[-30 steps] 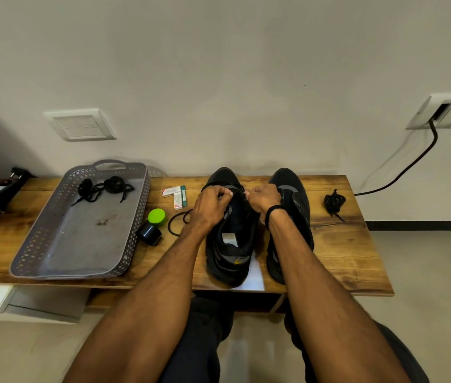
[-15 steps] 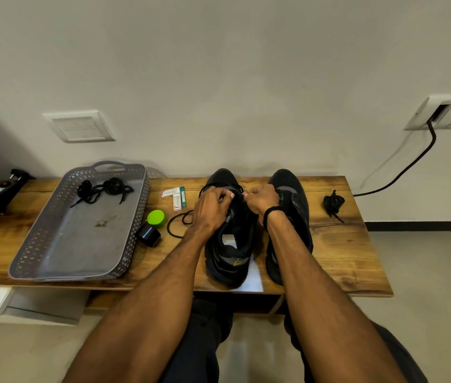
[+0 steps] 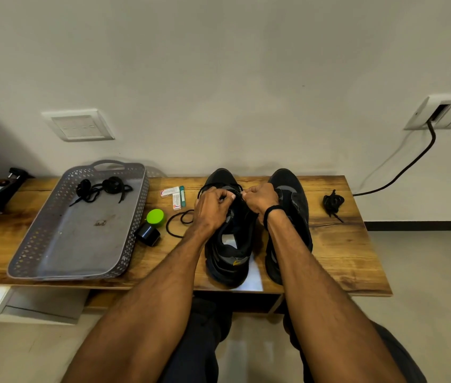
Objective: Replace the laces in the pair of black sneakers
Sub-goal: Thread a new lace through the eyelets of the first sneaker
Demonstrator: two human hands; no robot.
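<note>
Left hand, right hand, pinching lace, atop sneaker

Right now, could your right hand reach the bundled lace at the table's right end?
Probably yes: only the right shoe lies between the right hand and the lace bundle, though that hand is pinching a lace.

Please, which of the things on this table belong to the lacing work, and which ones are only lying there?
For the job: left sneaker; right sneaker; the lace pinched by left hand and right hand; coiled laces in the tray; lace bundle on the right.
Just lying about: green-lidded jar; small boxes; wall cable.
</note>
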